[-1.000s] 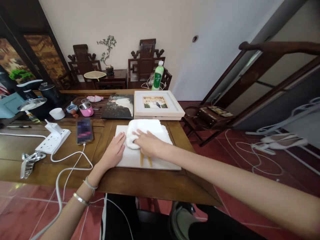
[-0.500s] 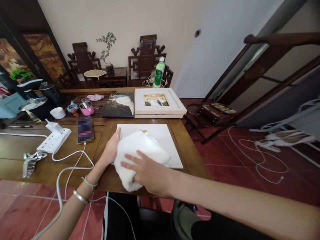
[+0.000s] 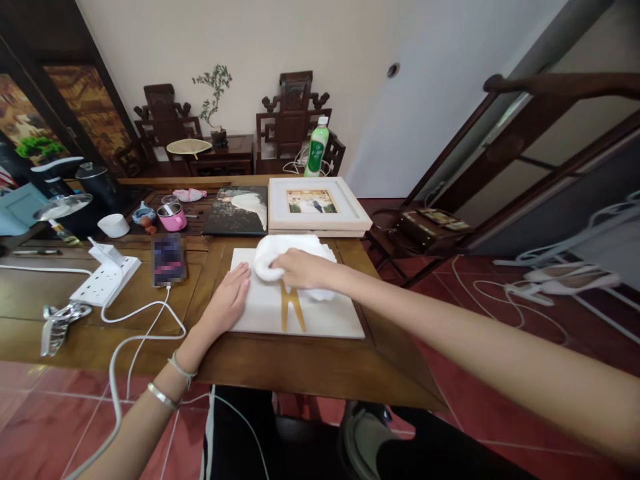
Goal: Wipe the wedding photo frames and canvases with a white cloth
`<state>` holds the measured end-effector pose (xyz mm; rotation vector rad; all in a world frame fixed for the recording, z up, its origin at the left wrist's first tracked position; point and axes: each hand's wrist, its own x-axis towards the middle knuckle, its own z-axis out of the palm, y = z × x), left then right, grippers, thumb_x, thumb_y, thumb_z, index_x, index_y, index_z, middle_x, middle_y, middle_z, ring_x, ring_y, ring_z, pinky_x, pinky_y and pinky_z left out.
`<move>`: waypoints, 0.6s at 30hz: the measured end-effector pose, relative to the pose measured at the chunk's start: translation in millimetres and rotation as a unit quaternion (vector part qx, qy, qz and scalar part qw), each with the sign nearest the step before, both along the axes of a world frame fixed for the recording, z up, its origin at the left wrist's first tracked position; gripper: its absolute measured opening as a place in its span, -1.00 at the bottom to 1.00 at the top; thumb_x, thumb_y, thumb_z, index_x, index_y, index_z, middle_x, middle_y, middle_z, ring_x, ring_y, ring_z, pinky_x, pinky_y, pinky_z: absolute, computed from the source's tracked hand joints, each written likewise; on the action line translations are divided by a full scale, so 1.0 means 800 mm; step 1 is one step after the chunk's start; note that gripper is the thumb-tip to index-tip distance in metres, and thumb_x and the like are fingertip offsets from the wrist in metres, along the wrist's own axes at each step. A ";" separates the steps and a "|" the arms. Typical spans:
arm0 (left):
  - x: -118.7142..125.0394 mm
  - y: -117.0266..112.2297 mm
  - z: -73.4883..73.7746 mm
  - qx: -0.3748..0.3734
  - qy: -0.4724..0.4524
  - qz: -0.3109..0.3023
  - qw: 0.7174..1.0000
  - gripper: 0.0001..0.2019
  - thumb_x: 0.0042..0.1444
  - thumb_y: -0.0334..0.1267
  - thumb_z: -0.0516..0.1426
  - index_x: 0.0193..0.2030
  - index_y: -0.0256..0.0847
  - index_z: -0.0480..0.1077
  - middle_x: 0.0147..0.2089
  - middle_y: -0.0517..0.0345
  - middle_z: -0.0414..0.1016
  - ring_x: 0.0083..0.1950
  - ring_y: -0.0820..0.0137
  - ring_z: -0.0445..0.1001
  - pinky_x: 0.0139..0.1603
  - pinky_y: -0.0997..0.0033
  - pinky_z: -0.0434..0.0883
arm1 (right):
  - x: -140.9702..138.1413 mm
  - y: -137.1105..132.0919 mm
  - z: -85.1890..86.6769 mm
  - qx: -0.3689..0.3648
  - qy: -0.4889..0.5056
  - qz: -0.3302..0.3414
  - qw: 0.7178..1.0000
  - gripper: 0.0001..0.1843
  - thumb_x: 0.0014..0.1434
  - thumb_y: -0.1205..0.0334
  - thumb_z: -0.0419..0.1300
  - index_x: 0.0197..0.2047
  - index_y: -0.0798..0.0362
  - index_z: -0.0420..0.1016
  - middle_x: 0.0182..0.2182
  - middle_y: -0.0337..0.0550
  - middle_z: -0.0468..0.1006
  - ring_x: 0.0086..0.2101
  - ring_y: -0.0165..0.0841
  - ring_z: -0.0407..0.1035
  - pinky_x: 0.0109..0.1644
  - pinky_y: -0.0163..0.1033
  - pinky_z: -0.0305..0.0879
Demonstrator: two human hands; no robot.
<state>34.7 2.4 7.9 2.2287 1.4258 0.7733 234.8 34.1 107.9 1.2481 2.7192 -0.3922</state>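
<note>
A flat white panel [image 3: 325,320] lies on the wooden table [image 3: 280,363] in front of me, with a gold mark [image 3: 291,310] on its face. My right hand [image 3: 303,267] presses a white cloth [image 3: 273,253] onto the panel's far part, fingers closed over the cloth. My left hand [image 3: 227,300] lies flat and open on the panel's left edge, fingers stretched out.
Beyond the panel lie a white picture frame [image 3: 317,207] and a dark photo print [image 3: 237,210]. A phone [image 3: 169,259], a white power strip [image 3: 105,280] and cables sit to the left. A pink cup [image 3: 173,218] and a green bottle [image 3: 317,148] stand further back.
My right hand pulled the cloth down to the table's near edge, then pushed it back up to the panel's far part. My left hand stayed at the left edge.
</note>
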 end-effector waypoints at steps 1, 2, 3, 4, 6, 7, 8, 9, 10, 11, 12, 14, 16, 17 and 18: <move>0.000 0.000 0.001 0.003 0.001 -0.002 1.000 -0.50 0.33 -0.13 -0.21 0.23 -0.34 0.27 0.33 -0.10 0.20 0.39 0.23 0.07 0.39 0.04 0.02 | -0.010 0.012 0.002 0.002 0.004 0.003 1.000 -0.66 0.04 0.51 -0.04 -0.22 0.17 0.51 -0.24 0.08 0.59 -0.24 -0.20 0.44 -0.25 -0.27 0.20; 0.001 -0.001 0.003 0.007 0.002 -0.002 1.000 -0.51 0.32 -0.13 -0.20 0.22 -0.33 0.28 0.33 -0.10 0.20 0.39 0.22 0.08 0.39 0.04 0.03 | -0.021 0.023 0.004 0.004 0.008 0.009 1.000 -0.68 0.07 0.48 -0.04 -0.22 0.17 0.51 -0.22 0.06 0.59 -0.23 -0.21 0.43 -0.25 -0.28 0.19; 0.001 -0.001 0.004 0.011 0.004 -0.002 1.000 -0.52 0.32 -0.13 -0.18 0.22 -0.33 0.29 0.32 -0.10 0.22 0.38 0.21 0.10 0.38 0.04 0.04 | -0.033 0.031 0.006 0.005 0.013 0.015 1.000 -0.70 0.10 0.45 -0.04 -0.23 0.17 0.51 -0.20 0.04 0.59 -0.22 -0.23 0.42 -0.25 -0.29 0.18; 0.001 -0.001 0.005 0.016 0.007 -0.001 1.000 -0.53 0.31 -0.14 -0.16 0.20 -0.34 0.30 0.31 -0.12 0.25 0.37 0.21 0.13 0.38 0.05 0.06 | -0.045 0.038 0.008 0.006 0.018 0.023 1.000 -0.72 0.12 0.41 -0.03 -0.24 0.17 0.51 -0.19 0.02 0.58 -0.22 -0.24 0.42 -0.25 -0.31 0.16; 0.000 -0.001 0.006 0.025 0.012 -0.002 1.000 -0.55 0.29 -0.15 -0.11 0.19 -0.35 0.32 0.27 -0.14 0.29 0.34 0.20 0.18 0.36 0.06 0.10 | -0.066 0.047 0.011 0.006 0.024 0.036 0.999 -0.73 0.13 0.38 -0.01 -0.25 0.19 0.51 -0.19 -0.02 0.58 -0.22 -0.27 0.41 -0.25 -0.34 0.14; -0.001 -0.001 0.006 0.026 0.014 -0.005 1.000 -0.55 0.28 -0.17 -0.09 0.19 -0.36 0.32 0.27 -0.16 0.30 0.33 0.19 0.20 0.36 0.06 0.11 | -0.074 0.049 0.013 0.006 0.026 0.040 0.999 -0.72 0.13 0.38 -0.02 -0.24 0.22 0.51 -0.19 -0.02 0.57 -0.22 -0.28 0.40 -0.25 -0.34 0.13; -0.002 -0.001 0.006 0.027 0.016 -0.007 0.999 -0.56 0.27 -0.18 -0.08 0.19 -0.37 0.31 0.27 -0.16 0.30 0.33 0.19 0.20 0.35 0.06 0.12 | -0.080 0.050 0.014 0.006 0.028 0.043 0.999 -0.71 0.13 0.38 -0.03 -0.23 0.24 0.51 -0.20 -0.02 0.57 -0.21 -0.28 0.40 -0.25 -0.35 0.11; -0.002 -0.001 0.005 0.026 0.016 -0.007 1.000 -0.56 0.27 -0.19 -0.07 0.19 -0.37 0.31 0.27 -0.17 0.29 0.33 0.19 0.20 0.35 0.06 0.12 | -0.083 0.051 0.015 0.005 0.028 0.044 0.999 -0.69 0.14 0.38 -0.04 -0.22 0.26 0.51 -0.20 -0.02 0.56 -0.21 -0.29 0.39 -0.25 -0.35 0.11; -0.003 0.000 0.005 0.023 0.017 -0.006 1.000 -0.56 0.26 -0.19 -0.05 0.19 -0.37 0.30 0.27 -0.16 0.29 0.34 0.19 0.19 0.35 0.05 0.12 | -0.084 0.051 0.015 0.003 0.027 0.043 0.999 -0.68 0.15 0.36 -0.05 -0.22 0.27 0.51 -0.21 -0.01 0.56 -0.21 -0.29 0.39 -0.26 -0.35 0.10; -0.003 0.000 0.004 0.020 0.017 -0.005 1.000 -0.56 0.25 -0.20 -0.05 0.20 -0.36 0.29 0.28 -0.16 0.28 0.34 0.18 0.18 0.35 0.04 0.11 | -0.081 0.052 0.016 0.000 0.025 0.040 0.999 -0.68 0.16 0.34 -0.05 -0.22 0.27 0.51 -0.21 0.00 0.56 -0.22 -0.29 0.40 -0.27 -0.35 0.11; -0.004 0.000 0.003 0.017 0.017 -0.004 1.000 -0.55 0.24 -0.20 -0.04 0.21 -0.35 0.29 0.29 -0.16 0.26 0.35 0.18 0.17 0.36 0.04 0.10 | -0.076 0.053 0.016 -0.004 0.020 0.036 0.999 -0.68 0.17 0.31 -0.04 -0.23 0.26 0.51 -0.21 0.01 0.57 -0.24 -0.29 0.40 -0.28 -0.35 0.11; -0.004 -0.001 0.002 0.010 0.012 -0.004 1.000 -0.54 0.24 -0.20 -0.04 0.22 -0.36 0.28 0.32 -0.17 0.22 0.37 0.18 0.13 0.37 0.04 0.06 | -0.057 0.054 0.016 -0.013 0.007 0.018 1.000 -0.70 0.16 0.29 -0.01 -0.24 0.22 0.52 -0.22 0.02 0.58 -0.29 -0.30 0.41 -0.31 -0.35 0.14; -0.004 -0.001 0.001 0.006 0.008 -0.006 1.000 -0.54 0.24 -0.20 -0.04 0.22 -0.38 0.27 0.33 -0.18 0.18 0.38 0.19 0.10 0.39 0.05 0.04 | -0.029 0.055 0.014 -0.014 -0.010 -0.009 1.000 -0.72 0.12 0.32 0.01 -0.24 0.19 0.53 -0.22 0.03 0.59 -0.32 -0.29 0.43 -0.33 -0.34 0.17; -0.003 -0.001 0.001 0.006 0.005 -0.006 1.000 -0.54 0.24 -0.20 -0.05 0.22 -0.38 0.27 0.34 -0.19 0.17 0.39 0.20 0.10 0.39 0.05 0.03 | -0.012 0.055 0.013 -0.006 -0.016 -0.025 1.000 -0.71 0.09 0.36 0.01 -0.23 0.18 0.54 -0.22 0.01 0.60 -0.32 -0.29 0.43 -0.33 -0.34 0.19; -0.003 -0.001 0.000 0.006 0.004 -0.006 1.000 -0.54 0.24 -0.20 -0.05 0.22 -0.38 0.27 0.34 -0.19 0.18 0.39 0.20 0.09 0.39 0.04 0.02 | 0.005 0.054 0.012 0.003 -0.020 -0.042 0.999 -0.69 0.06 0.40 0.02 -0.20 0.16 0.54 -0.20 0.00 0.60 -0.31 -0.29 0.44 -0.32 -0.34 0.21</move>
